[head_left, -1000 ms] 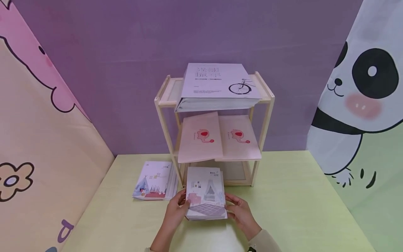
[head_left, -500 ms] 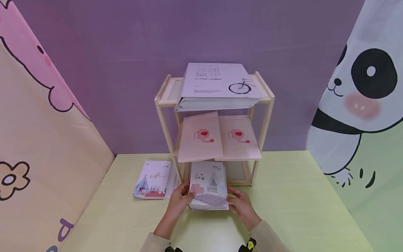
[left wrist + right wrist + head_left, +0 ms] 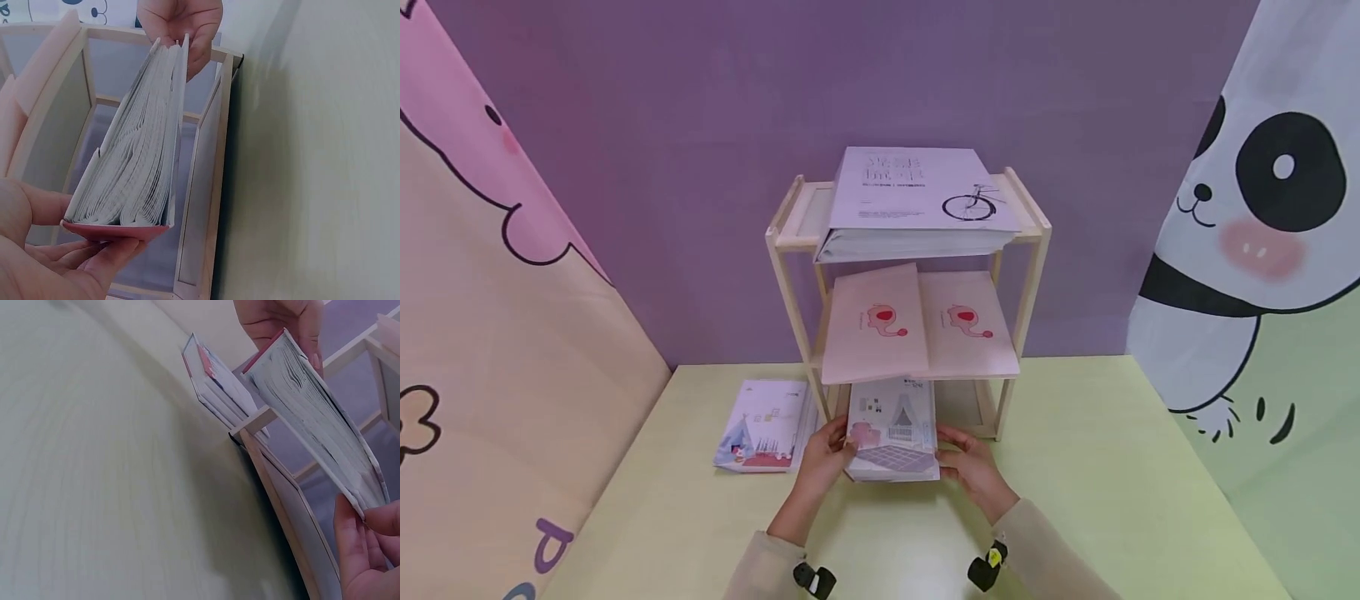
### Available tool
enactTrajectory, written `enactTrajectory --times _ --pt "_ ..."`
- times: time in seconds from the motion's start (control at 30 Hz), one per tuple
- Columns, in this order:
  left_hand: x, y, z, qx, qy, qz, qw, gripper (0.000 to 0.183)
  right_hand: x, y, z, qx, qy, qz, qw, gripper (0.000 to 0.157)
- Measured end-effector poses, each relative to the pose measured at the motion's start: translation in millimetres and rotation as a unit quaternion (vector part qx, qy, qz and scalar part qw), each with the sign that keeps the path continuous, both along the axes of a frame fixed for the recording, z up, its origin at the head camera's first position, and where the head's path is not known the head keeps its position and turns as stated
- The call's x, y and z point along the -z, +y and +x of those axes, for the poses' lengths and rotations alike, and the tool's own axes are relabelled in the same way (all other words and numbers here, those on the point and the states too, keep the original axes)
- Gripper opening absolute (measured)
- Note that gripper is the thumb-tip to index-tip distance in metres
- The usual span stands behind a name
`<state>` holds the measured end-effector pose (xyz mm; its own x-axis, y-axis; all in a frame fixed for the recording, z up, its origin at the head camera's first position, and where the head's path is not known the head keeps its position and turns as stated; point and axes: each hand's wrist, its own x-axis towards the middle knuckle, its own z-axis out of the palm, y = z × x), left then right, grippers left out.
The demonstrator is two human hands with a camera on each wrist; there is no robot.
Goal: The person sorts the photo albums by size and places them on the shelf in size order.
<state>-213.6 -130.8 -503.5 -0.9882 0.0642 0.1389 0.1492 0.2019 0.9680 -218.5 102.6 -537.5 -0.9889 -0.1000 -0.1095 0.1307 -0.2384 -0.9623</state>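
Both hands hold a thick hardcover book with a tent and a checked rug drawn on its cover. Its far end passes under the middle shelf, above the bottom shelf of a small wooden rack, and that end is hidden. My left hand grips the left side, thumb on top and fingers below; the left wrist view shows a red spine there. On the opposite side my right hand pinches the cover edges. The page block faces the person, and the book is raised off the table.
Left of the rack's front leg, several books lie stacked on the table. Two pink elephant booklets overlap on the middle shelf, jutting over its front. A large thick book covers most of the top shelf.
Both hands have moved forward with the book, away from the person. More of its far end is now beneath the middle shelf. The other books have stayed in place.
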Motion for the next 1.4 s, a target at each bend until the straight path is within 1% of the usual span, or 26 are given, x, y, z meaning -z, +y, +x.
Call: enactTrajectory --times 0.13,0.37,0.53,0.67,0.8,0.97,1.13,1.2,1.4 --pt "0.7 0 -4.6 0.005 0.002 0.010 0.9999 0.049 -1.2 1 -2.7 -0.004 -0.001 -0.001 1.000 0.053" --pt "-1.4 -1 -14.9 -0.003 0.004 0.002 1.0000 0.048 -2.6 0 -13.1 -0.011 0.012 0.008 1.000 0.054" --pt "-5.0 -1 -18.8 -0.010 0.000 0.010 0.9999 0.047 -1.5 -2 -19.3 -0.006 0.018 0.012 1.000 0.054" --pt "-7.6 0 -21.9 -0.002 0.017 0.009 0.9998 0.046 -1.3 -3 -23.1 0.001 0.016 0.013 1.000 0.052" --pt "-7.4 2 -23.1 -0.003 0.025 0.004 0.9997 0.045 -0.9 -3 -23.4 0.008 0.015 0.013 1.000 0.053" --pt "-6.4 3 -25.2 -0.018 0.020 0.020 0.9994 0.044 -0.5 -5 -25.0 0.008 0.015 0.008 1.000 0.053" --pt "-8.0 3 -30.0 -0.019 0.033 0.005 0.9993 0.044 -0.4 -7 -31.0 0.012 0.021 0.014 1.000 0.052" --pt "-8.7 2 -32.1 -0.018 0.046 -0.013 0.9987 0.044 -0.4 -7 -33.9 0.014 0.023 0.017 0.999 0.052" --pt "-7.1 1 -41.1 -0.015 0.053 -0.050 0.9972 0.046 -1.5 -9 -41.1 0.015 0.026 0.029 0.999 0.052"
